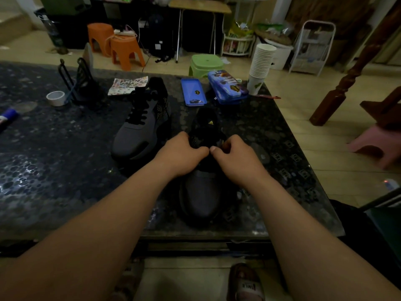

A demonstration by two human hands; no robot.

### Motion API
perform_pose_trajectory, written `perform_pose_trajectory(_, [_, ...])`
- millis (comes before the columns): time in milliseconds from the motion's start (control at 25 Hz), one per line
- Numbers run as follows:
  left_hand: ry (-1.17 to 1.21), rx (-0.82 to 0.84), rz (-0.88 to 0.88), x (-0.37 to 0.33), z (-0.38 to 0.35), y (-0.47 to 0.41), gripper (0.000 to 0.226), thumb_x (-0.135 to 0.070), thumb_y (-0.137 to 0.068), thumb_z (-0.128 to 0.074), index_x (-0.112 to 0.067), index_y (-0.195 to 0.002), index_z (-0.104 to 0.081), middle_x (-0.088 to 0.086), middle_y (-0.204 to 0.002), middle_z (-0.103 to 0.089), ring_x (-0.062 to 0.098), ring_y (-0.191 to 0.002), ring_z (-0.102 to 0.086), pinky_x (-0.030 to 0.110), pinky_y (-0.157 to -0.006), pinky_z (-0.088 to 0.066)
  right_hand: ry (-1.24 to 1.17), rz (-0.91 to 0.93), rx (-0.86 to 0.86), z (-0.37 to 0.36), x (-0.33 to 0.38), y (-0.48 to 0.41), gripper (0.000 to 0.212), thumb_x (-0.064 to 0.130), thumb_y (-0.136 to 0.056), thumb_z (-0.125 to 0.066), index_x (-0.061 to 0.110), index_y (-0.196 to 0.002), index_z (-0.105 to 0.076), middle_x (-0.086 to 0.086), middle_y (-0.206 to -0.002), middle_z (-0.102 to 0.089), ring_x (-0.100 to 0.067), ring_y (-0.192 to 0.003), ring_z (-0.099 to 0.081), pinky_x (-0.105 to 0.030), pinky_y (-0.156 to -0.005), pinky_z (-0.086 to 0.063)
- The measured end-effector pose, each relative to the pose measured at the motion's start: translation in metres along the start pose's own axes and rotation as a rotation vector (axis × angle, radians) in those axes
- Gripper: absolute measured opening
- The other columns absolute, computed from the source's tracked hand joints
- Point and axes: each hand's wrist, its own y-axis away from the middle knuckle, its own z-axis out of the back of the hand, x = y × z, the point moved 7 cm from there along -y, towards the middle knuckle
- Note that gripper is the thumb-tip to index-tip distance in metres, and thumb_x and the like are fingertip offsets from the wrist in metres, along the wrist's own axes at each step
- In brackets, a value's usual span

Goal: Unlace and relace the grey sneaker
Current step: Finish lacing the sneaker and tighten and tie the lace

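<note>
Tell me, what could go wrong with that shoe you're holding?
1. The laces are black on a black upper in dim light, so the left hand and right hand could miss an eyelet.
2. The grey sneaker sits with its toe near the table edge; a hard tug might pull it off.

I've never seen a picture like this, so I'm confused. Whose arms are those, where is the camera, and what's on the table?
No machine here: a person wears a camera on their head, so you see their own arms reaching out. The left hand grips the near grey sneaker by its lace part; the right hand curls there too, but it is too dark to see whether it holds the lace. On the dark table also stand a second sneaker, a blue pencil case, a tape roll and stacked paper cups.
</note>
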Motion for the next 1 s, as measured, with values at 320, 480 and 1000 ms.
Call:
perform_pose_trajectory(320, [-0.088,-0.025,-0.030,-0.003,-0.001,-0.004,0.030,-0.038,-0.085,-0.066,-0.017,-0.105,-0.060,0.004,-0.098,-0.067,0.025,-0.088,-0.065,0.044,-0.083,-0.058,0.153,0.026,-0.026,-0.006,0.015,-0.004,0.044,0.042,-0.088,-0.069,0.014,-0.112,-0.045,-0.008,-0.107,-0.064,-0.030,-0.092,-0.064,-0.037,-0.071,-0.048])
perform_pose_trajectory(480, [-0.167,-0.086,-0.043,-0.003,-0.003,-0.003,0.025,-0.030,-0.090,-0.061,-0.012,-0.105,-0.054,0.008,-0.102,-0.063,0.029,-0.089,-0.061,0.037,-0.075,-0.051,0.260,0.114,-0.102,-0.012,0.025,0.001,0.043,0.035,-0.088,-0.066,0.010,-0.113,-0.042,-0.016,-0.111,-0.063,-0.039,-0.095,-0.064,-0.039,-0.070,-0.044])
perform_pose_trajectory(1000, [-0.079,-0.049,-0.031,0.001,-0.002,-0.006,0.020,-0.034,-0.088,-0.064,-0.017,-0.097,-0.060,0.006,-0.097,-0.066,0.026,-0.087,-0.064,0.041,-0.082,-0.058,0.225,0.045,-0.012,-0.014,0.020,0.003,0.045,0.039,-0.091,-0.063,0.011,-0.117,-0.038,-0.014,-0.122,-0.056,-0.038,-0.103,-0.062,-0.038,-0.073,-0.041])
